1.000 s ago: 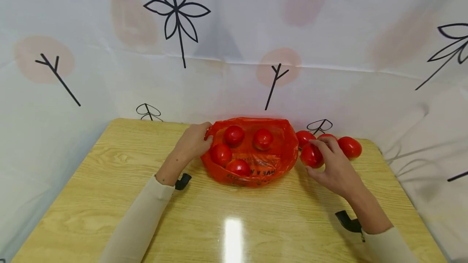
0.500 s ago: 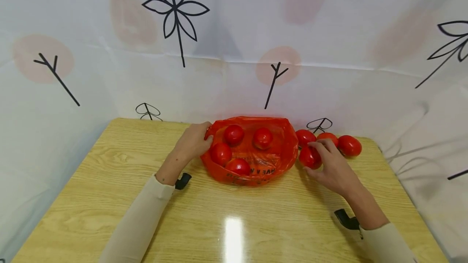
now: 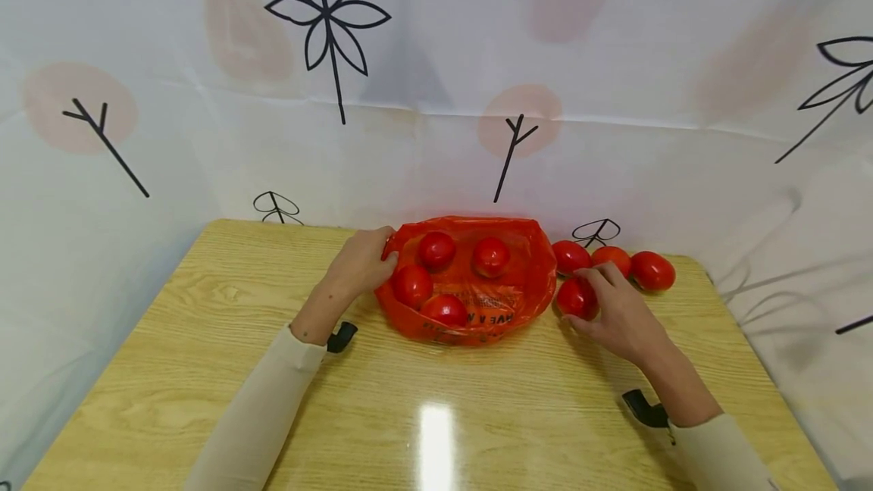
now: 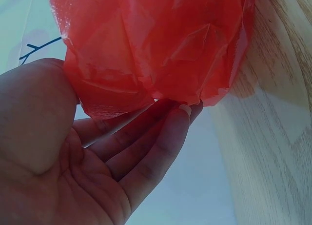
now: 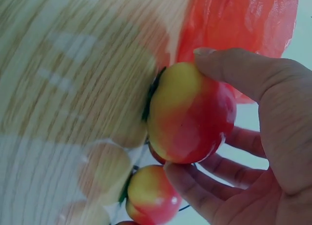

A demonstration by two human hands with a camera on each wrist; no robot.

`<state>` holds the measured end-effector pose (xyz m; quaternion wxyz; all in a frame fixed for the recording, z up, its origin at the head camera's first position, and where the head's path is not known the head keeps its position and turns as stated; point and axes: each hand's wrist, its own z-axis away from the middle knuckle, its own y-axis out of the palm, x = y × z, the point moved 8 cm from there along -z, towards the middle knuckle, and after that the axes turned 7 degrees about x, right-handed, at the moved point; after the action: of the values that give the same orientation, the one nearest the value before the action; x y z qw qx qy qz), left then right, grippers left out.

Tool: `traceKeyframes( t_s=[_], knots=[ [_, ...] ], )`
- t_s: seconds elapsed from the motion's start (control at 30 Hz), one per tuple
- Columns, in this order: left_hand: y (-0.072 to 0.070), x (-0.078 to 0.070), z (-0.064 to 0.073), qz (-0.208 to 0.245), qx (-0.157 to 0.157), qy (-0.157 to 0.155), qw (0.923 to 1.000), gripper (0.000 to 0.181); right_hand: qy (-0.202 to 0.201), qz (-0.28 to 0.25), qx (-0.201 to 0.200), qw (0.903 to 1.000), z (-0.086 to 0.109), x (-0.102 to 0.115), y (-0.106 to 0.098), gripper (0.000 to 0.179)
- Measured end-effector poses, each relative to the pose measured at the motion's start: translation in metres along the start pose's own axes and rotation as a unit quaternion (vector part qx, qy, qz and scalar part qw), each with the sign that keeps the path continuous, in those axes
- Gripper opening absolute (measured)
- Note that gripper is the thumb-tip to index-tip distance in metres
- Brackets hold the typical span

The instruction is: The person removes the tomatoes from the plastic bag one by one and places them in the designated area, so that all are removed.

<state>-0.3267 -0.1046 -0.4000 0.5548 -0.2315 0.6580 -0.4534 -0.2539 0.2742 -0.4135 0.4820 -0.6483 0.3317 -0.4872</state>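
A red plastic bag (image 3: 544, 267) stands with its mouth spread wide at the back of the table, several red tomatoes (image 3: 491, 257) lying inside. My left hand (image 3: 363, 262) grips the left side of its rim; in the left wrist view the fingers curl behind the thin red film. To the right of the bag, my right hand (image 3: 624, 320) pinches a tomato (image 5: 192, 112) between thumb and fingertips. That tomato sits low over the table, close beside the bag's right wall, with its dark green stem end facing the wood in the right wrist view.
Beyond the right hand, three more tomatoes (image 3: 652, 271) rest in a row along the table's back edge. A white cloth (image 3: 436, 165) with plant drawings hangs right behind the wooden table (image 3: 204, 309). Black wrist mounts (image 3: 644, 409) show under both wrists.
My right hand and its tomato have shifted slightly left, toward the bag, showing more of the row behind. My left hand keeps its grip on the rim and the bag stays put.
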Motion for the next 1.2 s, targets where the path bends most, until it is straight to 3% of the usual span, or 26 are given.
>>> traceKeyframes(
  t_s=[0.27, 0.6, 0.8, 1.2],
  knots=[
    [-0.001, -0.001, 0.001, 0.001, -0.002, 0.000, 1.0000, 0.034, 0.034, 0.005, -0.010, 0.9993, -0.001, -0.006, 0.002, 0.079],
    [0.000, -0.001, 0.001, 0.001, 0.002, -0.001, 1.0000, 0.035, 0.053, 0.009, -0.040, 0.9977, -0.002, -0.008, 0.005, 0.074],
    [0.002, 0.000, 0.001, -0.002, 0.002, -0.001, 1.0000, 0.033, 0.063, 0.012, -0.048, 0.9968, -0.002, -0.009, 0.006, 0.081],
    [0.001, 0.001, 0.001, 0.001, 0.001, 0.000, 1.0000, 0.033, 0.029, 0.011, -0.063, 0.9975, 0.001, 0.005, -0.005, 0.078]
  ],
)
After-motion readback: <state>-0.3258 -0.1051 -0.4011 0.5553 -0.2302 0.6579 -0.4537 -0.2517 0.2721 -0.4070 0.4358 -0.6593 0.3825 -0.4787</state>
